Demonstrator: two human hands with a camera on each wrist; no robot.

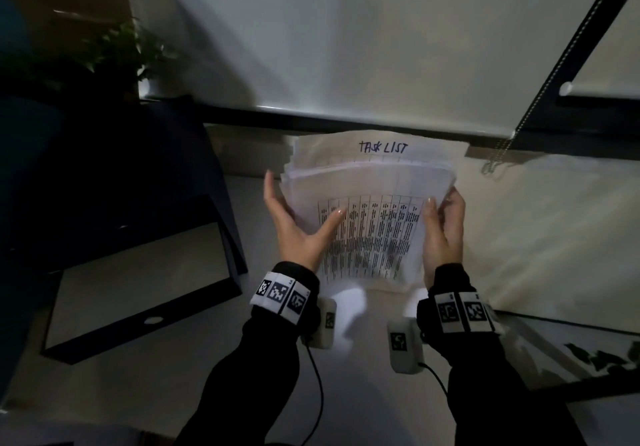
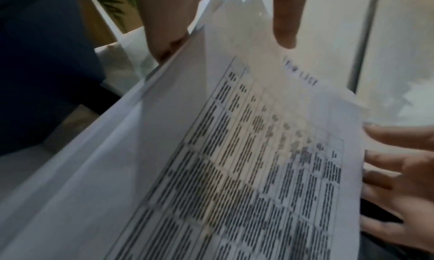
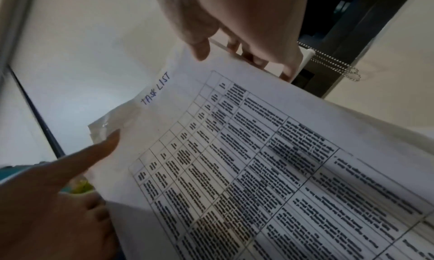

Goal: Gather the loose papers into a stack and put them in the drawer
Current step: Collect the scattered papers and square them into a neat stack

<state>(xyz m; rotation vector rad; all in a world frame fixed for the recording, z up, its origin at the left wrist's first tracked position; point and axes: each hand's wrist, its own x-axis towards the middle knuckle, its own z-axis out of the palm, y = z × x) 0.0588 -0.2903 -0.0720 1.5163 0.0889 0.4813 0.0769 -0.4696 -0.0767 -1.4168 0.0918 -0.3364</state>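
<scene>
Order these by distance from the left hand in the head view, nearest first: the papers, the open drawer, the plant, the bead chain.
From the left hand:
1. Papers, held, on its right.
2. Open drawer, lower left.
3. Bead chain, far right, and plant, upper left: too close to call.

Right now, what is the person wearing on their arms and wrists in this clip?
Both arms are in black long sleeves. Each wrist carries a white band printed with black square code markers: left band, right band. Below each wrist sits a small white box with its own marker, left box, right box, each trailing a thin black cable. The hands are bare.
</scene>
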